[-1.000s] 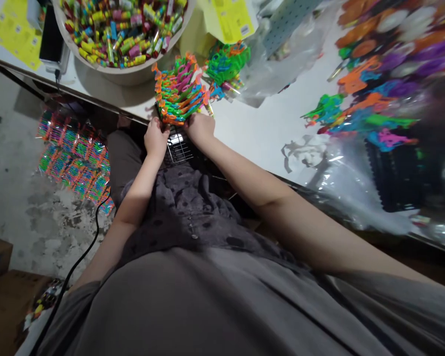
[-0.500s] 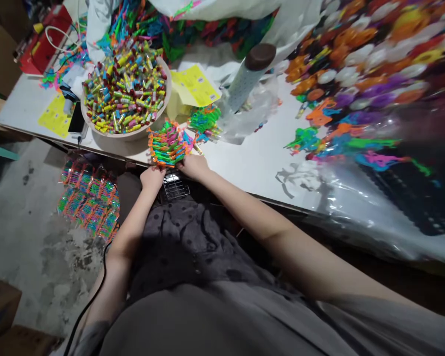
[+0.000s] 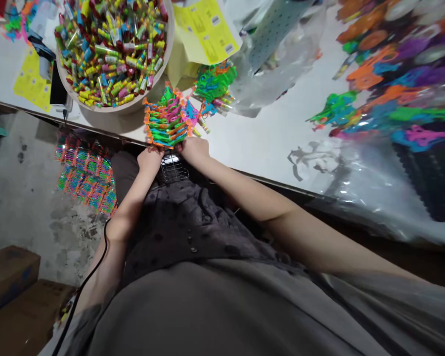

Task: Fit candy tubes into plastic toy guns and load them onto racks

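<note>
A dense rack-like row of orange, green, pink and blue plastic toys (image 3: 167, 121) stands at the table's front edge. My left hand (image 3: 150, 160) is closed at its near left corner, and my right hand (image 3: 195, 150) is closed at its near right corner. The fingertips of both hands are partly hidden, so what they pinch cannot be made out. Between and below the hands is a black wire frame (image 3: 175, 170) above my lap. Just right of the row lie green toys (image 3: 217, 81) and small printed tubes (image 3: 203, 126).
A white basin (image 3: 169, 49) full of small printed tubes stands behind. Yellow label sheets (image 3: 209, 29), a phone (image 3: 60, 86) and plastic bags lie about. Mixed toy parts (image 3: 393, 74) cover the right side. Bagged toys (image 3: 87, 175) and cardboard boxes (image 3: 11, 277) are at the left.
My view has tilted down and come closer, so the table's back has left the picture. My hands stay closed at the near corners of the toy row.
</note>
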A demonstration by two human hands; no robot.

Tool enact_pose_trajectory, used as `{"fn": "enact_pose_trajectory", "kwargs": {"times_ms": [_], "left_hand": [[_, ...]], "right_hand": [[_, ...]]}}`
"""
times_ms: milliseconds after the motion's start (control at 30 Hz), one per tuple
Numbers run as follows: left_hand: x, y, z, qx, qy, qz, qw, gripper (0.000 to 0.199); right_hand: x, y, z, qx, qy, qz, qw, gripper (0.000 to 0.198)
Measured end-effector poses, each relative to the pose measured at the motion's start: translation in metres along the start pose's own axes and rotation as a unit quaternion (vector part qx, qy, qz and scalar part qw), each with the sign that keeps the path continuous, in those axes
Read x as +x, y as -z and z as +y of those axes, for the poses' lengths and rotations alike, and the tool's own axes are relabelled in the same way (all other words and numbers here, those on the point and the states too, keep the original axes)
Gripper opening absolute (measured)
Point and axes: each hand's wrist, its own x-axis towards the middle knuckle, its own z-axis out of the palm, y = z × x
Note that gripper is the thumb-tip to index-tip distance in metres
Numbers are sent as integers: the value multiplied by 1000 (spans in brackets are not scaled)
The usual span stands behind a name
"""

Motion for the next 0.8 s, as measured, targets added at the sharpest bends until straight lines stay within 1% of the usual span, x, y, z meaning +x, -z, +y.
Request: {"fn": "enact_pose_trajectory", "kwargs": {"times_ms": [67,133,200,233,267,333,400,467,567,667,733,800], "left_hand": [[-1,-2,-4,-43,1,17,999,39],[-3,-6,-10,-111,-17,23,993,38],[-7,-14,-17,-191,-50,35,980,34],[-11,-19,-20,-231,-63,50,970,31],[-15,-26,-23,-271,-68,67,958,27],[-24,-38,-27,-342,-54,100,933,19],[-35,-50,-30,-395,-27,123,910,17],[-45,-58,-30,-425,-15,139,894,18],[-58,-62,-28,-441,-30,171,880,16],[-70,-58,-22,-432,-42,201,878,18],[-77,-53,-17,-415,-44,188,889,21],[-84,-46,-12,-383,-55,156,909,22]], "right_hand": [[1,4,5,-6,24,-1,1000,42],[1,12,15,-9,84,-32,996,43],[1,20,29,5,142,-50,989,41],[2,23,37,18,154,-35,987,39],[2,24,45,31,154,-2,988,38],[5,21,58,50,129,91,986,40],[11,12,68,56,107,157,980,44],[17,0,75,74,93,190,975,41],[20,-13,87,113,79,220,966,29],[11,-15,105,125,57,231,963,23],[1,-12,120,122,13,229,966,21],[-12,-7,136,130,-45,231,963,19]]}}
